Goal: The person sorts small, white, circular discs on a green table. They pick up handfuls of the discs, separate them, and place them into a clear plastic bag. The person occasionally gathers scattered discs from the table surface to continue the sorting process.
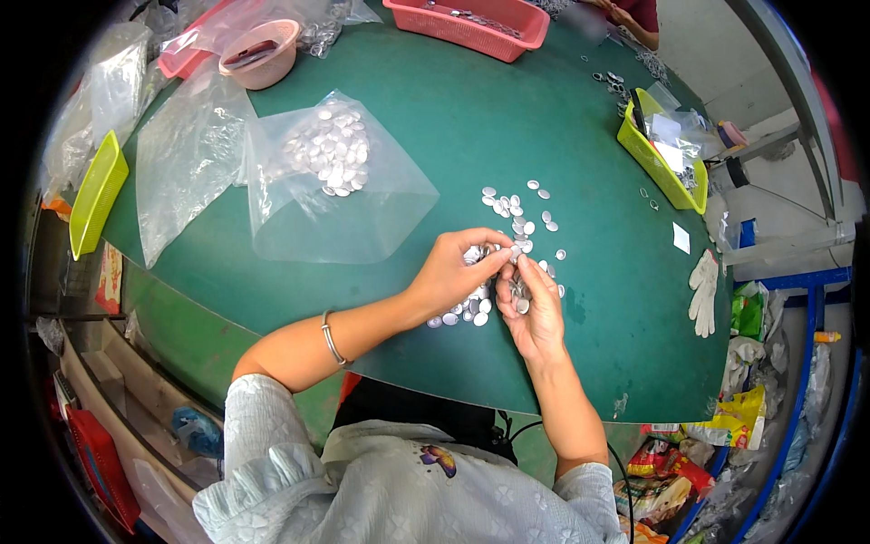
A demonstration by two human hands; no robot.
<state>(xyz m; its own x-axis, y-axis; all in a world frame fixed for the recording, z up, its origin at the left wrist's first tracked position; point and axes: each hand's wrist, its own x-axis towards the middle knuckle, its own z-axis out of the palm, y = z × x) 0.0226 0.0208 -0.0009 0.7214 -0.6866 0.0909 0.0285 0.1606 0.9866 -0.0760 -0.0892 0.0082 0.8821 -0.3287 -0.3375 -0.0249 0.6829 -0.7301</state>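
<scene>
Right of the filmy plastic bag (381,213), our left fingers (490,264) and right fingers (541,288) pinch one shiny, oval metallic disc (517,255).

The left hand (458,270) and the right hand (537,313) cover some of the discs (468,310). They also hide part of the disc (516,254) pinched between them. The top edge cuts off a pink basket (476,36) and another person (643,32). The bottom edge cuts off the shirt (399,490). Small bits (614,82) near a yellow basket (645,156) are too tiny to name.
</scene>
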